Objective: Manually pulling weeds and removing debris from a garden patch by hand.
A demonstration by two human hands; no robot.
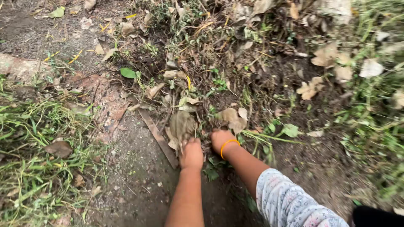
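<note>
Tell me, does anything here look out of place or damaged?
One thing stands out: a flat wooden strip lies askew on the soil beside the left hand, among natural litter. Both hands, the right hand too, dig into dry leaves.

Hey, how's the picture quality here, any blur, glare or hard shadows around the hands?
Head view: soft, even daylight, no glare or hard shadows; the left hand and right hand in the dry leaves are fairly sharp; the grass toward the right edge smears with motion blur; edges look slightly stretched by the wide lens.
</note>
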